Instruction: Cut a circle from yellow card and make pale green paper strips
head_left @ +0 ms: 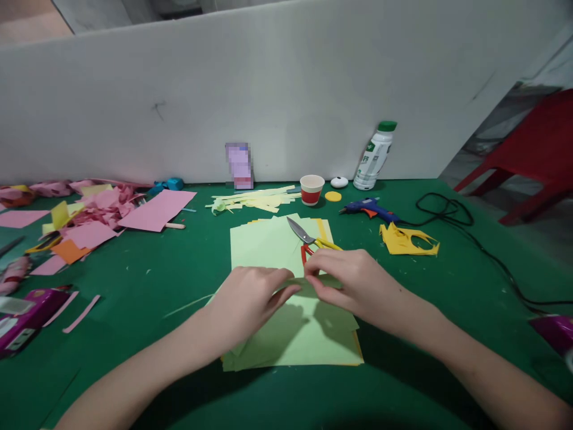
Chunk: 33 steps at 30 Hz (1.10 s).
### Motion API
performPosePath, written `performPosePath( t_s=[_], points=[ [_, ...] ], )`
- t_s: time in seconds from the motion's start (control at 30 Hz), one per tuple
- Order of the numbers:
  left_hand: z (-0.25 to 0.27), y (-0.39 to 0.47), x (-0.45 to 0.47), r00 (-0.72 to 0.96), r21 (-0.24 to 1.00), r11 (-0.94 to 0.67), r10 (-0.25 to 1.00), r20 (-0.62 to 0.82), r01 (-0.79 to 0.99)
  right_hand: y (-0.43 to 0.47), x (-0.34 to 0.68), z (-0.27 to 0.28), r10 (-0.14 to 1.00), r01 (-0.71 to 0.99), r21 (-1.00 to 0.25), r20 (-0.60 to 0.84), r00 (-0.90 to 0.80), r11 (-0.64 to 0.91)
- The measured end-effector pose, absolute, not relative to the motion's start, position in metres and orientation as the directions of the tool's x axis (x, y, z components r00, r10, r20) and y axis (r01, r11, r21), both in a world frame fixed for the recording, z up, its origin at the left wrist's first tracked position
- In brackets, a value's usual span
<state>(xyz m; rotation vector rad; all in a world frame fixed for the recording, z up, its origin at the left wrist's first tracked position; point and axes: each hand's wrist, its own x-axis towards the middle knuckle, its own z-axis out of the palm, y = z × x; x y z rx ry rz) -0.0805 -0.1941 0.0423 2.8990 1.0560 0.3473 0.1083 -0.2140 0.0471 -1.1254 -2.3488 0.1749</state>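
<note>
My left hand and my right hand meet over a stack of light green paper. Both pinch the raised edge of a light green sheet, thumbs and fingertips close together. The sheet's lower part lies over the stack, and yellow paper edges peek out beneath. Just beyond my right hand, scissors with silver blades and red and yellow handles rest on the stack. Their handles are partly hidden behind my right fingers.
Pale strips, a paper cup, a bottle and a phone stand or lie along the back panel. At right are a blue glue gun, its black cord and yellow paper scrap. Pink paper pieces crowd the left.
</note>
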Motion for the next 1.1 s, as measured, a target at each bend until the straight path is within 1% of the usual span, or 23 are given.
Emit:
performPosePath(
  t_s=[0.1,0.13,0.2,0.3,0.43,0.53,0.6,0.67,0.73,0.77,0.8,0.87,0.9,0.97,1.03,1.1],
  points=[
    [0.03,-0.198,-0.074,0.761,-0.126,-0.784,0.53,0.375,0.608,-0.215,0.102,0.041,0.732,0.718,-0.252,0.463,-0.499,0.649],
    [0.029,-0.199,-0.073,0.763,-0.182,-0.775,0.498,0.412,0.604,-0.215,0.103,0.04,0.732,0.732,-0.232,0.474,-0.489,0.64],
    [0.03,-0.2,-0.074,0.766,-0.245,-0.759,0.466,0.444,0.604,-0.214,0.106,0.041,0.74,0.753,-0.219,0.482,-0.47,0.62],
    [0.035,-0.201,-0.076,0.755,-0.266,-0.738,0.469,0.458,0.62,-0.209,0.116,0.044,0.762,0.778,-0.226,0.478,-0.437,0.587],
    [0.038,-0.201,-0.078,0.736,-0.261,-0.726,0.471,0.485,0.637,-0.198,0.136,0.049,0.806,0.822,-0.248,0.468,-0.362,0.513],
    [0.038,-0.201,-0.079,0.727,-0.253,-0.723,0.472,0.499,0.643,-0.188,0.157,0.051,0.827,0.866,-0.227,0.475,-0.301,0.445],
    [0.038,-0.202,-0.08,0.727,-0.243,-0.73,0.47,0.5,0.639,-0.183,0.169,0.052,0.831,0.903,-0.219,0.513,-0.217,0.371],
    [0.039,-0.203,-0.079,0.733,-0.243,-0.737,0.461,0.501,0.63,-0.183,0.172,0.054,0.793,0.918,-0.226,0.595,-0.134,0.325],
    [0.038,-0.204,-0.078,0.743,-0.273,-0.736,0.438,0.507,0.62,-0.19,0.163,0.056,0.713,0.892,-0.223,0.687,-0.141,0.392],
    [0.038,-0.204,-0.077,0.751,-0.299,-0.732,0.421,0.509,0.613,-0.195,0.155,0.057,0.664,0.858,-0.204,0.722,-0.193,0.471],
    [0.038,-0.205,-0.076,0.761,-0.325,-0.728,0.404,0.507,0.603,-0.201,0.144,0.057,0.626,0.802,-0.188,0.732,-0.271,0.567],
    [0.036,-0.205,-0.075,0.781,-0.372,-0.723,0.371,0.502,0.583,-0.212,0.122,0.055,0.587,0.666,-0.186,0.674,-0.449,0.723],
    [0.036,-0.206,-0.074,0.79,-0.391,-0.722,0.355,0.499,0.571,-0.217,0.113,0.054,0.571,0.628,-0.182,0.652,-0.499,0.757],
    [0.035,-0.207,-0.073,0.801,-0.423,-0.715,0.327,0.502,0.557,-0.223,0.1,0.051,0.541,0.59,-0.165,0.639,-0.546,0.79],
    [0.036,-0.208,-0.073,0.809,-0.44,-0.712,0.314,0.497,0.547,-0.224,0.095,0.049,0.534,0.593,-0.154,0.647,-0.545,0.791],
    [0.036,-0.208,-0.074,0.813,-0.431,-0.724,0.311,0.493,0.539,-0.223,0.096,0.049,0.538,0.596,-0.152,0.64,-0.549,0.789]
  ],
)
